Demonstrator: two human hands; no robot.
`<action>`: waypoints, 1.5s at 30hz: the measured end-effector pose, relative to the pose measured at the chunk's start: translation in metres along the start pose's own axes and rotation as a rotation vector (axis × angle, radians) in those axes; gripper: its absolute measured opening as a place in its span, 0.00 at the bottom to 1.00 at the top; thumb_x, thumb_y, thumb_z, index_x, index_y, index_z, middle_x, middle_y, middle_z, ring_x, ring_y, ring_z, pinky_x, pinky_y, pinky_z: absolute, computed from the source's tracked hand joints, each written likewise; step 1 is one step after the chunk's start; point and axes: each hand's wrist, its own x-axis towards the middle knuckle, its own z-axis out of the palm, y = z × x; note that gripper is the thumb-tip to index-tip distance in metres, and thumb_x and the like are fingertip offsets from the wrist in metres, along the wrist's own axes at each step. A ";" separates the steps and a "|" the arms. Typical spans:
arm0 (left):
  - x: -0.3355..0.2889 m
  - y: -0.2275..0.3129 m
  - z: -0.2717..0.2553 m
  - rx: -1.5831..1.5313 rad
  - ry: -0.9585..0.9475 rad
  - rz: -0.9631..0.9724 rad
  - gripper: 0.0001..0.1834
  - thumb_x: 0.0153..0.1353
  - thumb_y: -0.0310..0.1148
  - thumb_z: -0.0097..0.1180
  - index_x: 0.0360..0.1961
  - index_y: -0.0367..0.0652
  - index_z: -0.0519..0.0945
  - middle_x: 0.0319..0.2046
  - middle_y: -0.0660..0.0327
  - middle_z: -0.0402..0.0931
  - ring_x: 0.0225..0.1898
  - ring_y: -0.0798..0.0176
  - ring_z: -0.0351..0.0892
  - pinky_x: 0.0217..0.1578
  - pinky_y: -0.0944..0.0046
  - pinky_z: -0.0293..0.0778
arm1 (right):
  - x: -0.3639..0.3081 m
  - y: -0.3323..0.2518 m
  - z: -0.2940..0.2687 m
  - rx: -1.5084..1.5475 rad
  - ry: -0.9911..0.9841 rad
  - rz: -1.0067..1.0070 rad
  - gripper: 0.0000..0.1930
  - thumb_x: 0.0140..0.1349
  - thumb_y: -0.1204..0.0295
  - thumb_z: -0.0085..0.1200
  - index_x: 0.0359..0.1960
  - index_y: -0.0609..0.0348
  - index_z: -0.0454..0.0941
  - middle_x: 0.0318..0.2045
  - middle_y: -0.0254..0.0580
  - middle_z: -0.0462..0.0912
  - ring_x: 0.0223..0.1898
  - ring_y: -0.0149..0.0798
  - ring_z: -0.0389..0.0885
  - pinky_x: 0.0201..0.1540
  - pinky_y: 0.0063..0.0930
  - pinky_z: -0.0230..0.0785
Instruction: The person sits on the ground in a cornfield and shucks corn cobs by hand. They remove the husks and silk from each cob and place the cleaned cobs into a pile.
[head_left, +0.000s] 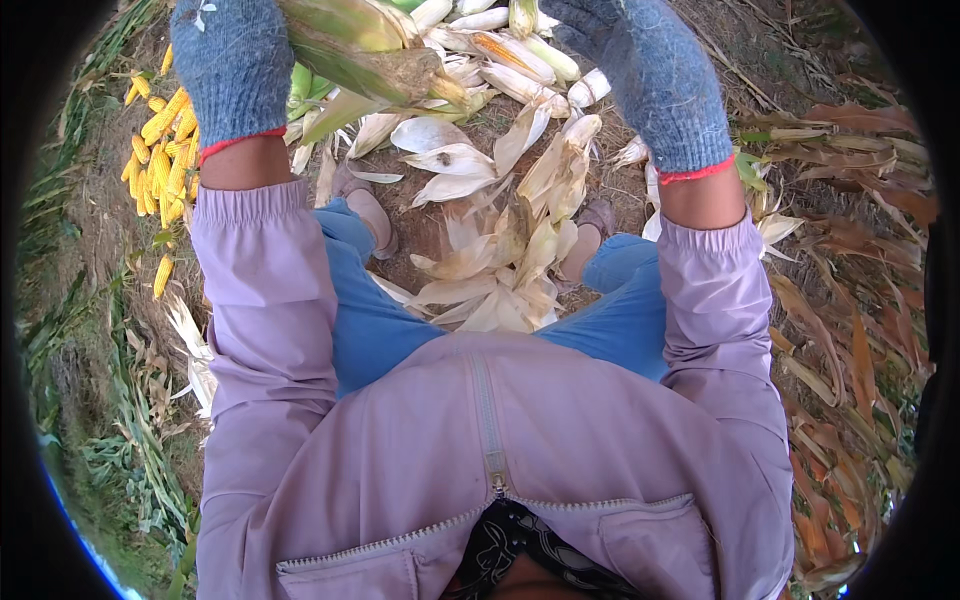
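Here's the left hand [235, 70] in its blue-grey knitted glove, up at the top edge, fingers lost beyond the frame, so I cannot tell how they close; right against it, a corn ear in green-brown husk [370, 60], its stalk end slanting towards the middle and its upper part cut off too. Across the gap comes the right hand [645, 80], gloved the same, apart from that ear, fingertips clipped by the edge; wide or narrow, I cannot tell. Between and beyond them, pale ears [520, 65] lie heaped, partly masked by the husked one, with an orange streak of kernels showing on one. Over on the left, a pile of bare yellow cobs [165, 160], partly covered by the left glove and sleeve [265, 270]. Dry husks [500, 260] spread between the shoes [370, 215], both partly hidden, and the jacket [400, 430] fills the bottom.
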 end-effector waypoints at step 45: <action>0.030 -0.049 -0.020 -0.550 -0.124 -0.383 0.14 0.70 0.35 0.51 0.50 0.40 0.79 0.44 0.59 0.80 0.44 0.61 0.81 0.46 0.60 0.79 | -0.006 0.032 0.019 -0.801 -0.239 -0.020 0.34 0.63 0.58 0.63 0.64 0.68 0.67 0.54 0.53 0.80 0.55 0.42 0.78 0.59 0.36 0.69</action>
